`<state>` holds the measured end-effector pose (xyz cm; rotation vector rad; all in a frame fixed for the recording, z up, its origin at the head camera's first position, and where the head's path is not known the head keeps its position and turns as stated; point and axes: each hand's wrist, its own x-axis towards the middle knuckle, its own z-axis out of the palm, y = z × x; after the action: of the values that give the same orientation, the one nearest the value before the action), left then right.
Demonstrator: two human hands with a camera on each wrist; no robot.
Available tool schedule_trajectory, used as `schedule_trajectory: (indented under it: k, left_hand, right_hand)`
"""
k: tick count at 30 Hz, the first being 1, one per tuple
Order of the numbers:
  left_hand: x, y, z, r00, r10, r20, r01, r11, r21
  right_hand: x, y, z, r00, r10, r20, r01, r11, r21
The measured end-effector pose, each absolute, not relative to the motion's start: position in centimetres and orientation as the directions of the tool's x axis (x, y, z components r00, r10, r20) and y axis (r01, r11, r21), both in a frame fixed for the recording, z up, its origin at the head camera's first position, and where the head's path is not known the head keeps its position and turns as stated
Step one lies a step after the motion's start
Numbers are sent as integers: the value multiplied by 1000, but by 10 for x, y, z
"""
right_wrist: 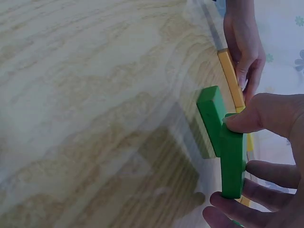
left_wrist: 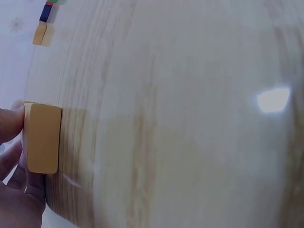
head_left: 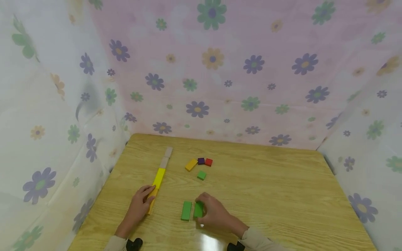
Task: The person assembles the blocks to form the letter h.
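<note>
My right hand, six o'clock: clamped on green block; left hand, seven: fingers relaxed, likely steadying orange block.

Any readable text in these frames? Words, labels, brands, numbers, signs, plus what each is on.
None readable in any view.
Green block in the right hand: no lettering on its visible faces.
Orange block at the left hand: no lettering on its visible face.
Floral cloth: printed flowers, no text.
Black wrist device on the left arm: too small and dark to tell.
</note>
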<state>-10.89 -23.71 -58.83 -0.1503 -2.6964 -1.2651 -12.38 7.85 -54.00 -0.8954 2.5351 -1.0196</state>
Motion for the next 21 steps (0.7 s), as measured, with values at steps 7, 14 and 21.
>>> schedule_trajectory:
  k: [7, 14, 21]
  left_hand:
    - [-106, -240, -586, -985, 20, 172, 143, 650, 746]
    - [-106, -239, -587, -982, 15, 191, 155, 649, 745]
    - [-107, -236, -590, -969, 33, 246, 211, 633, 745]
  right_hand:
    - [-116, 73, -550, -775, -630, -45, -440, 589, -678]
    - [-110, 74, -556, -786, -619, -12, -472, 612, -634]
    - [-108, 78, -559, -782, -622, 45, -536, 634, -557]
